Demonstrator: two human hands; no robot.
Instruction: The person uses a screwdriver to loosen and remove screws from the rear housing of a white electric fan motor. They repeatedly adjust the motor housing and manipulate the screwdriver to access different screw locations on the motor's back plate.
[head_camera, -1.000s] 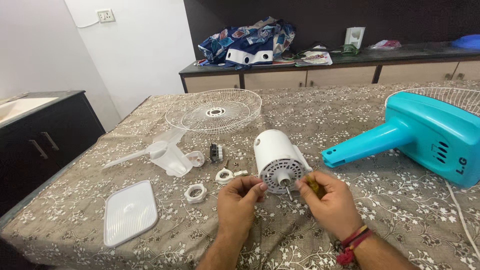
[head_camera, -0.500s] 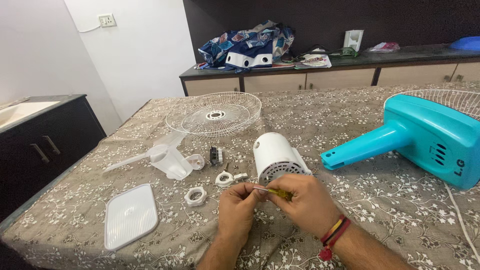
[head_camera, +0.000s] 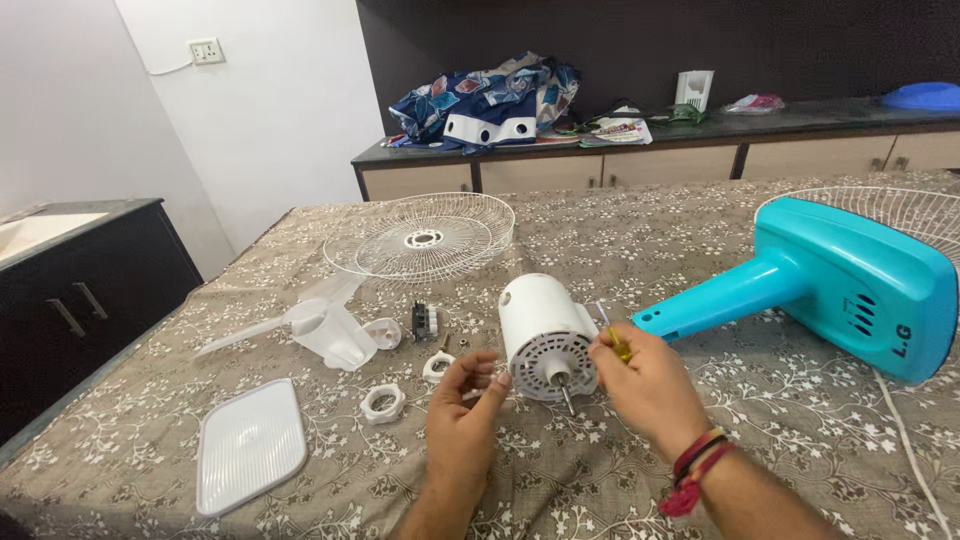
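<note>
A white fan motor housing (head_camera: 545, 335) lies on its side on the patterned tablecloth (head_camera: 780, 400), its shaft pointing toward me. My right hand (head_camera: 648, 385) grips a yellow-handled screwdriver (head_camera: 613, 338) against the housing's right side. My left hand (head_camera: 465, 415) hovers just left of the housing's front face, thumb and forefinger pinched on what looks like a small part too tiny to make out. A red thread band circles my right wrist.
A teal fan base (head_camera: 830, 285) lies at the right with a wire grille behind it. A second white wire grille (head_camera: 420, 238), clear fan blade (head_camera: 315, 325), white ring nuts (head_camera: 383, 403), small black part (head_camera: 422, 320) and a white plastic cover (head_camera: 250, 445) lie left. A dark counter (head_camera: 650, 135) stands behind.
My right hand moved the screwdriver from in front of the shaft up to the housing's right side. My left hand drew back from the housing and lifted slightly.
</note>
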